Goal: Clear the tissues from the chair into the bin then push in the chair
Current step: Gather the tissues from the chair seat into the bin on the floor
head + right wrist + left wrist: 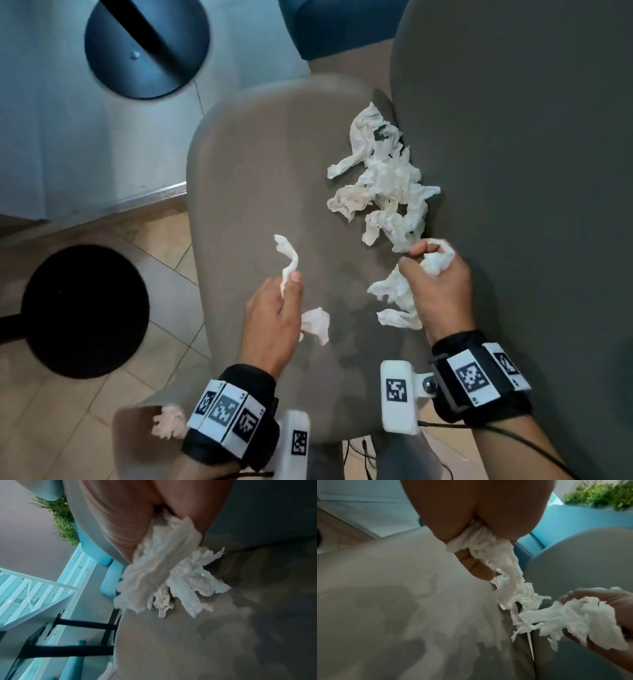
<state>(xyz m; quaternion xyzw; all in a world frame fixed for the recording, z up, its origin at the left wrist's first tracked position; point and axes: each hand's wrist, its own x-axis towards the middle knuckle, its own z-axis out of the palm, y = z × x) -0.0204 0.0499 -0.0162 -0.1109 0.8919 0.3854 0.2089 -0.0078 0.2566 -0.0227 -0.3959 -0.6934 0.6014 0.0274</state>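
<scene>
Left hand [274, 318] pinches a tissue strip [289, 258]; right hand [440, 287] clutches a wad [436, 263] above the chair [246, 178], where a pile [380, 178], seemingly loose, lies.

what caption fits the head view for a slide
Both hands, left hand and right hand, gather crumpled tissues off the chair seat.
</scene>
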